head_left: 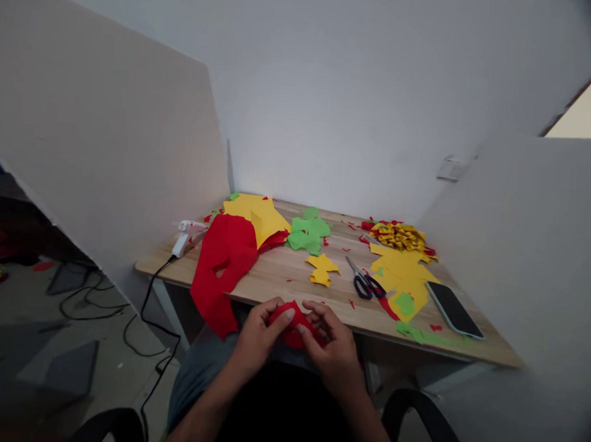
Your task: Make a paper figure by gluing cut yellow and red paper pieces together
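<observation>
A small piece of red felt-like material is held between both hands at the front edge of the table, over my lap. My left hand pinches its left side, thumb on top. On its right side, my right hand grips it with the thumb, fingers curled. Just beyond lie small yellow cut pieces and a pair of dark-handled scissors with the blades partly apart. To the left, a large red sheet with a hole hangs over the table edge.
A white glue gun with a black cord stands at the table's left edge. Green pieces, yellow sheets, a pile of folded yellow pieces and a phone lie on the wooden table. Partitions flank both sides.
</observation>
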### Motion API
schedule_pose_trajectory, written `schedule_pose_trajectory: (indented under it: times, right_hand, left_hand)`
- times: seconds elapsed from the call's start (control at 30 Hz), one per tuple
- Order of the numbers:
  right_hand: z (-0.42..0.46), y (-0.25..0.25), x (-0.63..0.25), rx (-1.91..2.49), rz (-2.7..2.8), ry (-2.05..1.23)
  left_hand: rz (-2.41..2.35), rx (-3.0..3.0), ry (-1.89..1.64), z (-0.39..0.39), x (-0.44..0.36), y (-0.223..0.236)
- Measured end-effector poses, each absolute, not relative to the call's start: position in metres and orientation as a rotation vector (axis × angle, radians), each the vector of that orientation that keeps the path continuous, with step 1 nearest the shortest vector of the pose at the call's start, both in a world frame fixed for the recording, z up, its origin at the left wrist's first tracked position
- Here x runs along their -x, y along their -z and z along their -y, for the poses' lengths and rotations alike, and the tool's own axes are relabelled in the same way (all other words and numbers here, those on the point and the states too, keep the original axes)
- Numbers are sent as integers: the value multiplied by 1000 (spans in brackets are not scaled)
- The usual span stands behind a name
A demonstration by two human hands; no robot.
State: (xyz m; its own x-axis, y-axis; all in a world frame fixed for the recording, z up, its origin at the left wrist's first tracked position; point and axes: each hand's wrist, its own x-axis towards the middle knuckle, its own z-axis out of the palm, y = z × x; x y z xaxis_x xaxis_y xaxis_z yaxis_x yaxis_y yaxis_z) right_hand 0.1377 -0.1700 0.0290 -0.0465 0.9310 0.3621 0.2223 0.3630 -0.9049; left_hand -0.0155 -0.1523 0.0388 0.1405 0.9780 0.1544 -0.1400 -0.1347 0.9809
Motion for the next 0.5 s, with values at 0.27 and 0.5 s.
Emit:
schedule_pose_trajectory:
  times: [0.27,0.5]
  right_hand:
    - [174,-24,-136,1051,1473,-918]
    - [171,-19,-144,1085,1579,-924]
  left_hand:
    - [-896,-1180,-1345,156,15,-43]
    - [-999,-1331,-1394,155,20,-42]
